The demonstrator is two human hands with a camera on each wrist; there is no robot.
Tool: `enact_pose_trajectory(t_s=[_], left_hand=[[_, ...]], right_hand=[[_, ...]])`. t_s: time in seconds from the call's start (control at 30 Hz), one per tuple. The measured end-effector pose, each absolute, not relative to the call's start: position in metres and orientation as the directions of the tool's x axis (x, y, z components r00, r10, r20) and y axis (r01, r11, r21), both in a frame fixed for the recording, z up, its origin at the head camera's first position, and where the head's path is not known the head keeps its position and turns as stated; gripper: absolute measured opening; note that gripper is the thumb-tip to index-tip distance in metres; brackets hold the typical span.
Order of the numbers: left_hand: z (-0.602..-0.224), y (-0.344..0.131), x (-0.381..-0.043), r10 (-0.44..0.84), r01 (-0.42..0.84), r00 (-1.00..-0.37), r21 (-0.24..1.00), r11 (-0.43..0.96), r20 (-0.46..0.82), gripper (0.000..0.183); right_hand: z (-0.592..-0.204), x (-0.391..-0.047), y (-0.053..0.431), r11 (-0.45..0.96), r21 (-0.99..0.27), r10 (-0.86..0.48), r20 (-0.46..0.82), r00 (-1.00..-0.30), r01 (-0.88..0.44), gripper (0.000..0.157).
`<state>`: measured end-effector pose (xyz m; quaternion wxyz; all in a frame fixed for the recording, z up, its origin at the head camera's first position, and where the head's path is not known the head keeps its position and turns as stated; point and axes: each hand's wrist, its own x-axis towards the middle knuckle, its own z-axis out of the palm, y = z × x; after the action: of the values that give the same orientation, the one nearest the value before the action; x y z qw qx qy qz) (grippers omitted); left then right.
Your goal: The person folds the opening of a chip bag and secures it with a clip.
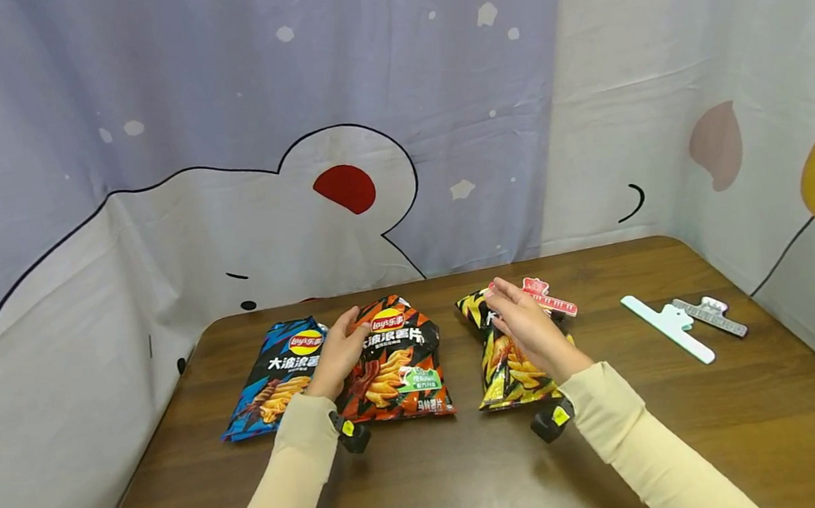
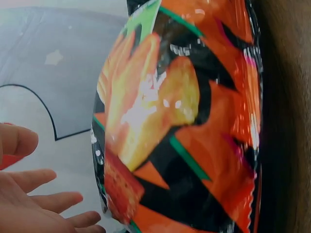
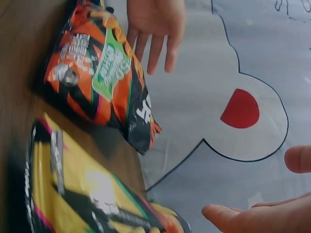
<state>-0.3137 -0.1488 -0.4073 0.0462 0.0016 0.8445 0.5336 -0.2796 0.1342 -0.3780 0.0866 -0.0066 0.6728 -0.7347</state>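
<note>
Tabletop of brown wood carries, leftmost, a blue-and-black glossy chip bag. Next, the left hand, fingers loosely spread and holding nothing, is by an orange-and-black glossy chip bag. The right hand (also open, also empty) hovers over a yellow-and-black glossy chip bag, near a red plastic bar clip. Rightmost lie a pale mint bar clip and a clear grey bar clip.

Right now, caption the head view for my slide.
Left hand by orange bag, right hand by yellow bag and pink clip; blue bag at left, two more clips at right.
</note>
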Motion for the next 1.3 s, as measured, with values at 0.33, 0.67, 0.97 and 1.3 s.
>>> enact_pose_trajectory(t_s=[0.33, 0.67, 0.97, 1.3], left_hand=[[-0.414, -0.157, -0.322, -0.002, -0.117, -0.992, 0.914, 0.39, -0.126, 0.058], [-0.422, -0.157, -0.326, -0.008, -0.106, -0.994, 0.914, 0.39, -0.112, 0.058], [-0.425, -0.156, -0.328, -0.01, -0.104, -0.994, 0.91, 0.402, -0.109, 0.06], [-0.428, -0.154, -0.327, -0.023, -0.137, -0.99, 0.911, 0.388, -0.139, 0.062]], right_hand=[[-0.393, -0.283, 0.112, -0.147, -0.97, -0.157, -0.171, -0.973, 0.194, 0.064], [-0.407, -0.286, 0.096, -0.16, -0.96, -0.152, -0.205, -0.967, 0.228, 0.065], [-0.419, -0.285, 0.076, -0.189, -0.95, -0.156, -0.221, -0.963, 0.249, 0.066], [-0.434, -0.286, 0.063, -0.202, -0.937, -0.179, -0.25, -0.951, 0.285, 0.066]])
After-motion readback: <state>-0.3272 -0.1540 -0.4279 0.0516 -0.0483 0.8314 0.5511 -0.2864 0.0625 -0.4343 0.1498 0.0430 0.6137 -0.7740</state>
